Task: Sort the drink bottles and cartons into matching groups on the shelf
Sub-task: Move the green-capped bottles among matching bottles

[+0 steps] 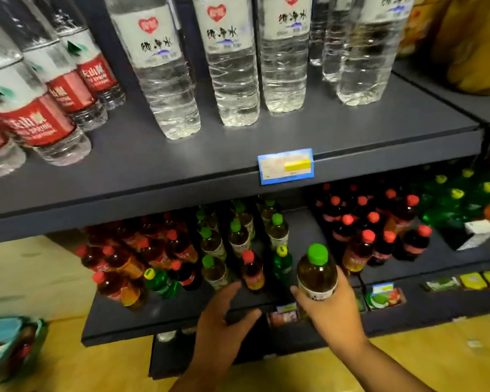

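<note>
My right hand (327,309) grips a green-capped tea bottle (317,271) with a white label, held upright just in front of the middle shelf (164,309). My left hand (224,315) rests open on that shelf's front edge, fingers spread, just before a red-capped amber bottle (252,271). Behind stand several green-capped tea bottles (214,244), a yellow-capped green bottle (282,263), red-capped amber bottles (119,261) to the left and dark red-capped cola bottles (379,230) to the right.
The upper shelf (351,137) carries large clear water bottles (232,66) and red-labelled water bottles (48,108), with a blue price tag (285,166) on its edge. Green bottles (458,199) stand far right. Small cartons (385,297) fill the bottom shelf. A teal packet (9,346) lies lower left.
</note>
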A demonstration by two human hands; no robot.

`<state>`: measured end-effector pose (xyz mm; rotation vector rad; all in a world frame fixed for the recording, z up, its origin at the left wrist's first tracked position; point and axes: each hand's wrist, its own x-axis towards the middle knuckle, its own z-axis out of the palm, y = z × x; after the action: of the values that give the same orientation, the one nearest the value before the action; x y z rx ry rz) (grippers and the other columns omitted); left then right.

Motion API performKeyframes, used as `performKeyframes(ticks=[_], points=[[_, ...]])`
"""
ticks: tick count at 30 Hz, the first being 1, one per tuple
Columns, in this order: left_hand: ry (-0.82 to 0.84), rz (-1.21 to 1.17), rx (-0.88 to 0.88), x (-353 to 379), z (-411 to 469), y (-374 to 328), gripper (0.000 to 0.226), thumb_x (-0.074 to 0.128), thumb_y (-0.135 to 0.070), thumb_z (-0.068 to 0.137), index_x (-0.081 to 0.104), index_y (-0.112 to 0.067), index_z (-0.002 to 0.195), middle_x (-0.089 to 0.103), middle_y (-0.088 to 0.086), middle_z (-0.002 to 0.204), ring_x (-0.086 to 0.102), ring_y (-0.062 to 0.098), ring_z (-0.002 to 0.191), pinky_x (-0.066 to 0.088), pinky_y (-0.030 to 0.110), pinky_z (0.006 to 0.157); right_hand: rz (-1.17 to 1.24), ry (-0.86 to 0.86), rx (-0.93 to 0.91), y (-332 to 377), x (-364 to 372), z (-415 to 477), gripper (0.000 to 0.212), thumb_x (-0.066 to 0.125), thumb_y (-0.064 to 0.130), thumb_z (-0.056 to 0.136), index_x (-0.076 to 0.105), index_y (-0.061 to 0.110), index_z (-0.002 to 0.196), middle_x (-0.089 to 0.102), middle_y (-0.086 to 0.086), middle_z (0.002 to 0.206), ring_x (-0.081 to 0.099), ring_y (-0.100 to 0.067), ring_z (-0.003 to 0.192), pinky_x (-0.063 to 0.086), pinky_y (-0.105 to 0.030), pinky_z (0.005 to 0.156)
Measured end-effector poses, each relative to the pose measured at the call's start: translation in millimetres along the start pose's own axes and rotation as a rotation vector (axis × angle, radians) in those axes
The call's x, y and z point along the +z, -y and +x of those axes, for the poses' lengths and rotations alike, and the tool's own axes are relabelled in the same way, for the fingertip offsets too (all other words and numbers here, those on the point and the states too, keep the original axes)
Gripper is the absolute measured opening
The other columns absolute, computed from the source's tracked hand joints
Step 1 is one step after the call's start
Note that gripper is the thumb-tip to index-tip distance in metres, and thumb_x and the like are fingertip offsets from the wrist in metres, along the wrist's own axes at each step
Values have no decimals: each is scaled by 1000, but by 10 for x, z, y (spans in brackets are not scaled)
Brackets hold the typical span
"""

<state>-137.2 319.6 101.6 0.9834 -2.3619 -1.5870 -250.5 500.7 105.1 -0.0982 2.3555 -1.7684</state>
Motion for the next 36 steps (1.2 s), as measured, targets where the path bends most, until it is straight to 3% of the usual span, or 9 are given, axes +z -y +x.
performKeyframes(ticks=[3,7,11,14,19,27,30,32,36], points=[[10,-27,-8,40,-13,-31,61,85,-34,77,58,-41,131,57,-21,133,55,2,119,44,24,102,1,-3,-1,3,-16,12,53,91,20,66,60,29,107,71,14,98,64,2,92,48,-20,75],[73,-85,-34,146,-10,-106,55,85,-24,78,56,-53,114,55,-33,120,53,-9,109,44,20,102,-10,1,-8,-3,-82,46,53,91,22,65,60,30,106,71,12,97,66,0,91,50,-20,75],[107,-107,-14,276,42,-121,57,83,-15,79,57,-50,116,57,-36,115,52,-32,94,43,-4,77,-11,9,-24,32,-165,91,51,91,18,65,59,31,103,70,14,93,63,8,88,47,-9,67],[100,-96,-11,420,130,-113,60,84,-19,79,55,-47,124,53,-37,117,55,-21,104,43,0,83,-17,17,-29,20,-213,123,50,91,17,65,60,30,101,70,13,92,62,9,87,47,-7,65],[40,-139,-37,772,397,-105,77,86,-27,76,47,-40,141,55,-17,139,51,5,131,44,32,112,-10,31,-4,-37,-286,196,57,91,18,65,60,26,112,71,14,97,64,5,91,45,-12,71],[-11,-138,-94,1394,1037,101,87,85,-46,64,41,-56,139,48,-13,150,44,12,141,40,44,116,1,37,52,-264,-290,409,60,91,17,65,54,37,106,65,22,98,59,16,89,43,-8,69],[11,-147,-93,1567,1220,120,81,86,-21,73,45,-44,138,58,-22,131,53,3,127,44,31,111,-25,56,63,-434,-274,518,57,91,13,64,54,36,100,64,22,96,59,18,87,44,-3,64],[5,-121,-81,1683,1324,187,81,86,-16,74,45,-37,141,56,-26,124,52,0,122,43,25,109,-72,69,79,-566,-253,575,57,92,12,63,52,36,96,62,22,95,62,7,86,43,-4,66],[-41,-101,-86,1837,1474,311,90,86,-16,72,40,-33,147,54,-15,138,49,1,126,39,13,105,-162,84,141,-728,-171,662,73,93,17,62,52,24,121,63,5,112,58,-21,109,45,-30,91]])
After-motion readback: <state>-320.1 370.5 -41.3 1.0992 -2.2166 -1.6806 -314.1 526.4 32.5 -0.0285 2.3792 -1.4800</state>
